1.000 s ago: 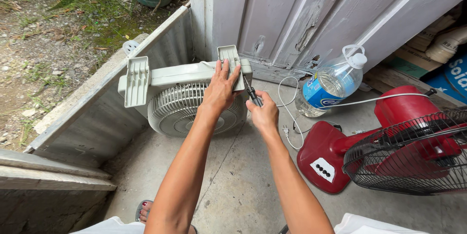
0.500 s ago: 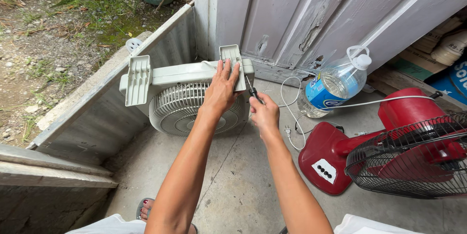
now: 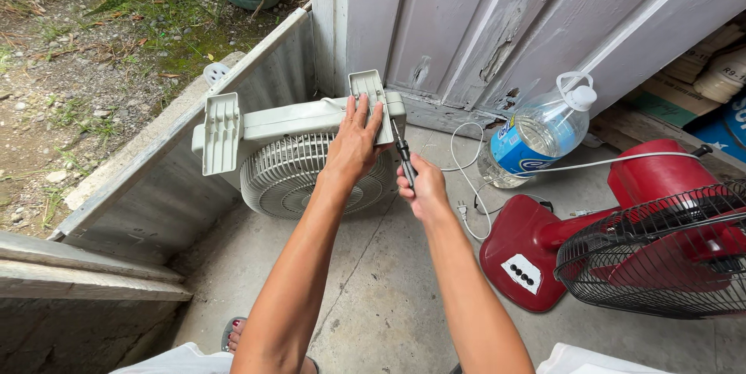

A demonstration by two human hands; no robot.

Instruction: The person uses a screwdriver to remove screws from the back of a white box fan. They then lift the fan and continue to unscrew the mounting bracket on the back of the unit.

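Screwdriver (image 3: pixel 404 158) in clenched right hand (image 3: pixel 422 190) | tip up-left toward white box fan (image 3: pixel 303 158) (upturned) | left hand (image 3: pixel 355 143) flat, fingers together, on fan foot (image 3: pixel 370 92)

Your box fan (image 3: pixel 311 160) stands on the concrete floor (image 3: pixel 373 296), wedged into the corner where the low wall (image 3: pixel 155 180) on your left meets the door (image 3: pixel 505 24) behind it. Your left hand (image 3: pixel 353 141) lies flat on the fan's right foot (image 3: pixel 371 98), at the top; the other foot (image 3: pixel 221 133) sits further left. Your right hand (image 3: pixel 420 187) is just right of the fan, closed around a screwdriver (image 3: pixel 404 158) whose tip points up at that right foot. A cord (image 3: pixel 466 180) trails on the floor to the right. Beyond it a water jug (image 3: pixel 536 137) stands before the door, and the stand fan (image 3: pixel 622 234) lies nearest you on the right.
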